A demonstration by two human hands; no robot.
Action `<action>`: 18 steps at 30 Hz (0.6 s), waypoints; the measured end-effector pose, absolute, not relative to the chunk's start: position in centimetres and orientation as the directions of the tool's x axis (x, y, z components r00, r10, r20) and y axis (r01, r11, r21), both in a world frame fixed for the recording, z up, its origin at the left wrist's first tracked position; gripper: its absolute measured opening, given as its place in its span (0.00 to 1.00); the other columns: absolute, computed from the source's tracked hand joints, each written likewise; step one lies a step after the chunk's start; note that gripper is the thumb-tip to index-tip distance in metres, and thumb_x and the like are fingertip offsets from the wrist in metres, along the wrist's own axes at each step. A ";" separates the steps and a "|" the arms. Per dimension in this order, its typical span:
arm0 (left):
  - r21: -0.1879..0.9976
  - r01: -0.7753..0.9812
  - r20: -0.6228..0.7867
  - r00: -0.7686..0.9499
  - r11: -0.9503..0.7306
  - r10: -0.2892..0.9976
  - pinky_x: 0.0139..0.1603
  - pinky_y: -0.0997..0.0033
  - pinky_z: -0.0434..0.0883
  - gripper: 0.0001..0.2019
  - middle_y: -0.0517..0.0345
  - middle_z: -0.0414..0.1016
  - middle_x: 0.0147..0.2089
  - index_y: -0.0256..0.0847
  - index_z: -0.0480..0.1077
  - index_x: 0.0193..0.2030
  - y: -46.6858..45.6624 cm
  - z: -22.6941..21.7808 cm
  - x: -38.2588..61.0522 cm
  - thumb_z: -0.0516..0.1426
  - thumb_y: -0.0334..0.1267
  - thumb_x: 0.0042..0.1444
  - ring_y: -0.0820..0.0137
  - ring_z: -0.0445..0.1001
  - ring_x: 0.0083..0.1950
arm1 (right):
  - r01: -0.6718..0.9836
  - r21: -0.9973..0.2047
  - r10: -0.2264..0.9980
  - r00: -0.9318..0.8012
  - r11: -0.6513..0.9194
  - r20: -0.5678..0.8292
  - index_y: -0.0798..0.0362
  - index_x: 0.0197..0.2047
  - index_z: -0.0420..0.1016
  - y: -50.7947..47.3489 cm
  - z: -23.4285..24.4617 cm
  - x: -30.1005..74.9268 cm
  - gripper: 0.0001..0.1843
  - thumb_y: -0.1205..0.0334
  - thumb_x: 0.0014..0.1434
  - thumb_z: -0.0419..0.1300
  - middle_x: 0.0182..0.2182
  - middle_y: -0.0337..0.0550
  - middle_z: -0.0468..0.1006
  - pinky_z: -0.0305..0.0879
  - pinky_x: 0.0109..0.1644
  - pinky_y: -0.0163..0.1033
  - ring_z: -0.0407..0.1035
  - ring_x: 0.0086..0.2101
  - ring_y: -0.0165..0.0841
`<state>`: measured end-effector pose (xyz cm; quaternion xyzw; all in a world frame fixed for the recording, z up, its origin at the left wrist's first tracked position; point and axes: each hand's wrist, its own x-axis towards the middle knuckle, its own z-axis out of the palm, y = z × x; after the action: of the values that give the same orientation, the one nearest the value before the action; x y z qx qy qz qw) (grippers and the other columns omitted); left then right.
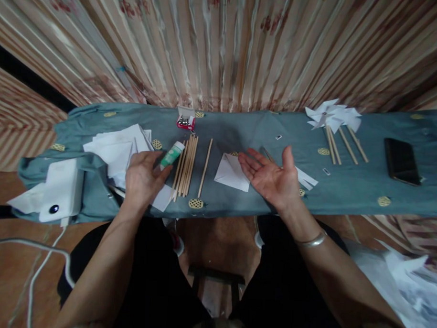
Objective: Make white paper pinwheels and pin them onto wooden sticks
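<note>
My left hand (143,176) is closed around a white and green glue tube (172,154), just left of a bundle of wooden sticks (185,165) on the blue-grey cloth of the table (346,187). My right hand (271,174) hovers palm up with fingers spread, holding nothing. It sits just right of a folded white paper piece (233,173). A single stick (205,166) lies between the bundle and that paper. Cut paper strips (307,178) show behind my right hand.
A stack of white paper sheets (115,147) lies at the left, with a white box (62,189) at the table's left end. A small red box of pins (186,120) stands at the back. Finished white pinwheels on sticks (334,121) and a black phone (401,162) lie at the right.
</note>
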<state>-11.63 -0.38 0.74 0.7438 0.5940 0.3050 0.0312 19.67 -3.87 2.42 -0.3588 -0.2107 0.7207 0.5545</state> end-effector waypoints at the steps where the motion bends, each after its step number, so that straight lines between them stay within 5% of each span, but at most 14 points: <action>1: 0.412 0.841 0.464 0.138 -0.351 0.875 0.49 0.58 0.68 0.14 0.48 0.77 0.43 0.41 0.76 0.46 -0.9 1.0 -10.6 0.60 0.43 0.56 0.56 0.72 0.48 | -0.650 -0.696 0.949 -0.143 -0.305 -0.282 0.50 0.43 0.76 -4.0 2.5 19.5 0.38 0.24 0.47 0.54 0.49 0.50 0.79 0.65 0.62 0.46 0.68 0.57 0.41; 7: 0.514 0.447 0.472 0.566 -0.732 0.676 0.48 0.63 0.72 0.12 0.51 0.75 0.45 0.42 0.72 0.52 -6.2 2.3 -1.4 0.54 0.35 0.63 0.65 0.72 0.47 | -0.682 -0.620 0.921 -0.261 -0.387 -0.288 0.49 0.42 0.76 -4.4 2.9 17.0 0.35 0.27 0.50 0.54 0.50 0.48 0.79 0.62 0.64 0.46 0.65 0.59 0.40; 11: 0.493 0.337 0.522 0.624 -0.802 0.582 0.50 0.60 0.72 0.14 0.46 0.73 0.48 0.36 0.68 0.55 -7.9 2.3 1.3 0.54 0.34 0.64 0.63 0.70 0.50 | -0.703 -0.564 0.901 -0.321 -0.434 -0.293 0.52 0.42 0.75 -4.2 2.9 15.9 0.34 0.28 0.51 0.54 0.48 0.49 0.80 0.61 0.65 0.45 0.65 0.59 0.40; 18: 0.472 0.299 0.344 0.803 -0.829 0.486 0.44 0.62 0.69 0.07 0.52 0.75 0.40 0.38 0.72 0.34 -9.7 0.6 1.2 0.56 0.36 0.62 0.63 0.71 0.46 | -0.632 -0.694 0.937 -0.197 -0.346 -0.288 0.49 0.42 0.74 -3.7 3.4 17.4 0.31 0.30 0.52 0.55 0.51 0.48 0.77 0.65 0.62 0.48 0.62 0.61 0.42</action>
<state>1.16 -9.69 0.60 0.9279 0.2117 0.2314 0.2017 17.42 -3.75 3.39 -0.3494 -0.2184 0.7422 0.5286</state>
